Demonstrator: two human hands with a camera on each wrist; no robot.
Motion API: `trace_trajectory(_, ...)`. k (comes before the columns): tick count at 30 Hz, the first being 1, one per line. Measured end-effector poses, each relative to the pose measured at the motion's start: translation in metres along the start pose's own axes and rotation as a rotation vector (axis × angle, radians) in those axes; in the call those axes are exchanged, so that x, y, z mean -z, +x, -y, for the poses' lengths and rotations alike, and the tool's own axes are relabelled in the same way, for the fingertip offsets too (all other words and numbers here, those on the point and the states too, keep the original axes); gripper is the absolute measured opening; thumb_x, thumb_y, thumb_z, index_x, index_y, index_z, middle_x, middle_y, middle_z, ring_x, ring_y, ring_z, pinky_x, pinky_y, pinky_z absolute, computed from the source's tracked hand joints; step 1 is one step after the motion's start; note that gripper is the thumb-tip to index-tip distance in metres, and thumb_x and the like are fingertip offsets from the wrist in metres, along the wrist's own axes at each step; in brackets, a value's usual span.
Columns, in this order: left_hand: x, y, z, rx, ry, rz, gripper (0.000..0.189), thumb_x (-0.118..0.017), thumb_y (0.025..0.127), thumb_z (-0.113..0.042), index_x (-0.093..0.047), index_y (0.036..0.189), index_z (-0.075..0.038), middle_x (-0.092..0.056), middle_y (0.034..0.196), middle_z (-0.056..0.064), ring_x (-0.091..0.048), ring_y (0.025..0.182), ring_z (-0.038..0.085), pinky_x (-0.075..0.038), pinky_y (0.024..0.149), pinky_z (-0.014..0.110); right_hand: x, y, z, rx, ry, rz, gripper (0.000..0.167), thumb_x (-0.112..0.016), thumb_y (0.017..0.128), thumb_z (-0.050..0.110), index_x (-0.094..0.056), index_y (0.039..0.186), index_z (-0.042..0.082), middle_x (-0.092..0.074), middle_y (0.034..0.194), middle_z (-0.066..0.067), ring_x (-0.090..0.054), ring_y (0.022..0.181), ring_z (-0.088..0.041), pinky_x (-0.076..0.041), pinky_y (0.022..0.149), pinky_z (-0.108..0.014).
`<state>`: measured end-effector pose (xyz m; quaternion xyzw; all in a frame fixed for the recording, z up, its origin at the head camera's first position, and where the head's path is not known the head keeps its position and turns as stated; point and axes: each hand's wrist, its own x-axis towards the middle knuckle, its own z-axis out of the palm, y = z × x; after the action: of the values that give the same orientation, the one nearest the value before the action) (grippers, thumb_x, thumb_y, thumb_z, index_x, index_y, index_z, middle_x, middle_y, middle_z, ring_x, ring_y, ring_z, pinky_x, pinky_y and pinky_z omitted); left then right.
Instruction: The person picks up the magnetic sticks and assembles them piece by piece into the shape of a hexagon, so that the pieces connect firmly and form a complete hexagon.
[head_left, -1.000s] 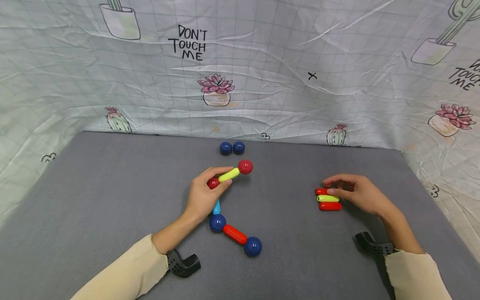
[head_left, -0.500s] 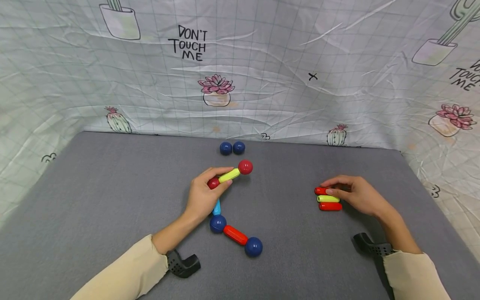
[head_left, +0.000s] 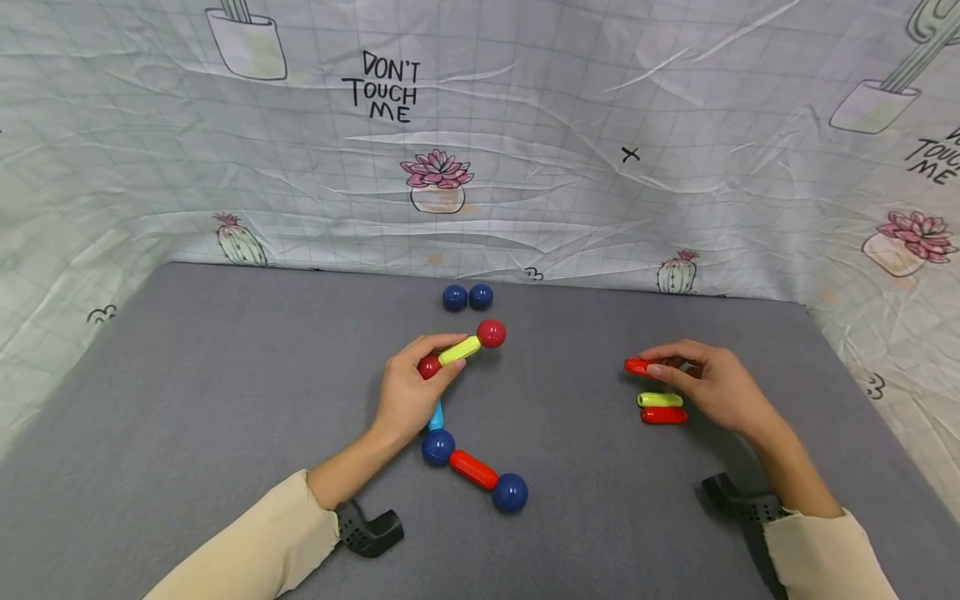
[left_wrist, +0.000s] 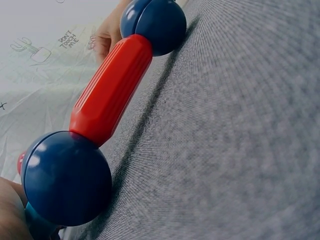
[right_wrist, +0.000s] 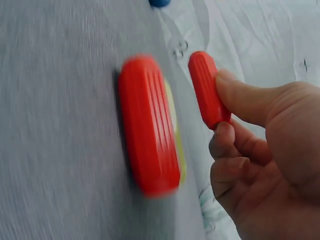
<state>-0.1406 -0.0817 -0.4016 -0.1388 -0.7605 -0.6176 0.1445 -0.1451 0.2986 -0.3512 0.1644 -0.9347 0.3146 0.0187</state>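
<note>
My left hand (head_left: 411,387) holds a joined chain of magnetic balls and rods at its far end. Between its thumb and fingers lie a red ball (head_left: 430,367) and a yellow-green rod (head_left: 459,350), which carries another red ball (head_left: 491,333) at its tip. From under the hand come a light blue rod (head_left: 436,416), a blue ball (head_left: 438,448), a red rod (left_wrist: 111,90) and an end blue ball (head_left: 510,493). My right hand (head_left: 705,379) pinches a loose red magnetic rod (right_wrist: 207,90) by thumb and fingertips, lifted off the mat.
Just below the right hand, a yellow-green rod (head_left: 660,400) and a red rod (head_left: 663,416) lie side by side on the grey mat (head_left: 300,358). Two loose blue balls (head_left: 468,297) sit near its back edge. A printed cloth (head_left: 540,108) rises behind.
My right hand has lifted the red rod away from the other two loose rods and moved it slightly back and left. The left hand and its chain have stayed nearly still.
</note>
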Motion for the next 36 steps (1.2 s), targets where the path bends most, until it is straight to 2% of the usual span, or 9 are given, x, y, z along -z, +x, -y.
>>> trace_trajectory(5,-0.001,0.0,0.001,-0.001,0.003,-0.018,0.029,-0.073,0.084,-0.002,-0.07,0.112,-0.011,-0.067,0.104,0.003,-0.058,0.091,0.016,-0.046,0.077,0.022,-0.008,0.002,0.018,0.002,0.07,-0.045,0.02,-0.069,0.09,0.021,-0.071,0.109,0.02,-0.065,0.103,0.0,-0.054,0.066,-0.019,-0.041,0.054,-0.025)
trace_trajectory(10,-0.001,0.001,-0.002,0.011,0.02,-0.03,0.029,-0.072,0.083,0.001,-0.069,0.112,-0.005,-0.067,0.105,0.01,-0.059,0.092,0.023,-0.046,0.077,0.024,-0.022,0.009,0.034,0.013,0.09,-0.05,0.02,-0.067,0.091,0.025,-0.071,0.11,0.021,-0.065,0.103,0.001,-0.055,0.061,-0.02,-0.042,0.051,-0.026)
trace_trajectory(15,0.001,-0.001,-0.024,0.018,0.036,-0.028,0.028,-0.069,0.083,0.007,-0.067,0.111,0.004,-0.066,0.106,0.017,-0.06,0.093,0.029,-0.047,0.08,0.03,-0.036,0.019,0.052,0.024,0.111,-0.053,0.018,-0.068,0.09,0.029,-0.072,0.107,0.024,-0.066,0.099,0.005,-0.055,0.059,-0.02,-0.044,0.049,-0.028)
trace_trajectory(19,0.003,-0.002,-0.039,0.018,0.044,-0.023,0.027,-0.069,0.083,0.008,-0.066,0.11,0.006,-0.066,0.105,0.019,-0.059,0.093,0.03,-0.047,0.08,0.03,-0.045,0.028,0.066,0.056,0.094,-0.077,0.017,-0.07,0.089,0.027,-0.073,0.105,0.023,-0.067,0.097,0.006,-0.057,0.065,-0.018,-0.045,0.055,-0.027)
trace_trajectory(22,0.003,-0.002,-0.04,0.011,0.048,-0.026,0.027,-0.069,0.083,0.008,-0.066,0.11,0.007,-0.066,0.104,0.02,-0.059,0.092,0.03,-0.048,0.079,0.029,-0.052,0.034,0.075,0.07,0.097,-0.087,0.017,-0.071,0.088,0.026,-0.074,0.104,0.021,-0.067,0.095,0.005,-0.056,0.065,-0.018,-0.045,0.056,-0.027)
trace_trajectory(36,0.002,-0.002,-0.04,0.011,0.024,-0.043,0.027,-0.068,0.083,0.009,-0.066,0.11,0.007,-0.065,0.107,0.02,-0.06,0.096,0.031,-0.048,0.084,0.042,-0.082,0.056,0.096,0.043,0.158,-0.095,0.017,-0.071,0.088,0.025,-0.073,0.104,0.019,-0.066,0.091,0.003,-0.055,0.076,-0.015,-0.043,0.06,-0.031)
